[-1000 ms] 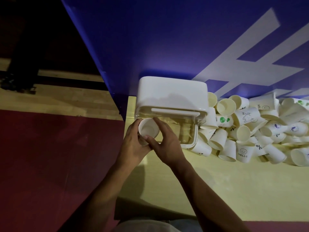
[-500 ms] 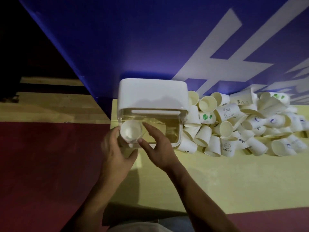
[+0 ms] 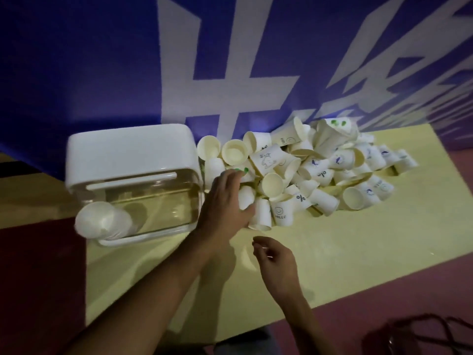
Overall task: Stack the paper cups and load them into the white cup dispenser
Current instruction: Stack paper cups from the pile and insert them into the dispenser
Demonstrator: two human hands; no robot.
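Note:
The white cup dispenser (image 3: 130,152) lies on the yellow table with its clear front facing me. A stack of white paper cups (image 3: 102,222) sits in its left end. To its right is a heap of loose paper cups (image 3: 302,172). My left hand (image 3: 225,198) reaches across to the heap's left edge, its straight fingers touching the cups there. My right hand (image 3: 273,262) hovers above the table in front of the heap, fingers loosely curled and holding nothing.
A blue wall with white lettering (image 3: 230,73) stands right behind the dispenser and cups. The yellow table (image 3: 358,252) ends at a dark red floor on the left and front. Dark cables (image 3: 422,334) lie at the bottom right.
Both hands have let go of the cup stack, which now sits in the dispenser. My left hand has reached right to the heap, my right hand has drawn back, and the view has swung right.

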